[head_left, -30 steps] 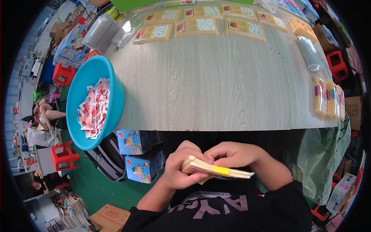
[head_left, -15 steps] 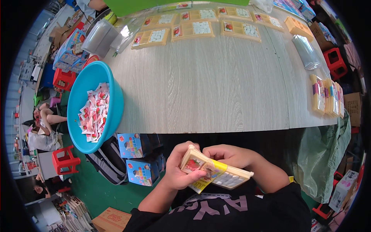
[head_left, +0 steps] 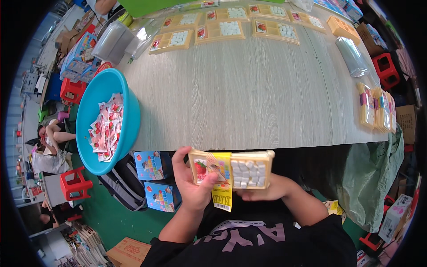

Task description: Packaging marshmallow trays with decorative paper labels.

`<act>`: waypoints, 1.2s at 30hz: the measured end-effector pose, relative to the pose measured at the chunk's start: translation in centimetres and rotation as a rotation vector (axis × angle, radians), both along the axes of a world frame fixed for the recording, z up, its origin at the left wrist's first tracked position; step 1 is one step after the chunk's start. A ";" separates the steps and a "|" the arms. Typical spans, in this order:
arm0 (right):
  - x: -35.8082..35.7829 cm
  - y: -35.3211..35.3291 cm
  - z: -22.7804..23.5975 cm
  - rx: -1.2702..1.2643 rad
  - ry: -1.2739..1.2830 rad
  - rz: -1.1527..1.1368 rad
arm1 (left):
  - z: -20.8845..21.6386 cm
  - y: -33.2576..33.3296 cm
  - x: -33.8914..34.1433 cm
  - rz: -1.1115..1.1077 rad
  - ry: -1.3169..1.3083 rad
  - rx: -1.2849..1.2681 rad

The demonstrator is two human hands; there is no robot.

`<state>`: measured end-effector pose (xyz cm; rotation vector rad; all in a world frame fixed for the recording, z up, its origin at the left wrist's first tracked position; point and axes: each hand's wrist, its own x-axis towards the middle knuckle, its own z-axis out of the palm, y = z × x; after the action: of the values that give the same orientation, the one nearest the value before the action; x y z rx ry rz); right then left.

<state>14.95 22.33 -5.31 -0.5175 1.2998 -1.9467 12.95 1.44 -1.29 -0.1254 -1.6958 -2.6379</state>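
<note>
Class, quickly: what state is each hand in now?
Left hand: closed, holding the yellow-banded tray.
Right hand: partly hidden behind it; grip cannot be told.

Tray (head_left: 251,155), near side of table (head_left: 231,98): middle hidden under yellow band (head_left: 225,167). Right hand (head_left: 273,189), same side: fingertips behind tray, grip unreadable. Left hand (head_left: 194,196): fingers partly behind tray. Green panel (head_left: 178,6), far side of table: cut by top edge. Seated person (head_left: 62,135), left of table: too small to read.
</note>
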 end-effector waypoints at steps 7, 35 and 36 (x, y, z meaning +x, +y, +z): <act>0.7 -1.3 2.2 0.170 0.238 -0.121 | -0.1 0.7 -0.1 0.127 -0.023 -0.064; 0.5 -0.6 0.8 0.414 0.336 -0.508 | 0.4 0.5 -0.1 -0.231 -0.354 -0.070; 0.6 -0.5 1.0 0.414 0.335 -0.506 | 0.1 0.4 0.0 -0.255 -0.368 -0.044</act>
<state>15.57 21.81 -4.31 -0.3317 2.1562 -1.9423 12.91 1.89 -1.16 0.1667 -1.9610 -2.9577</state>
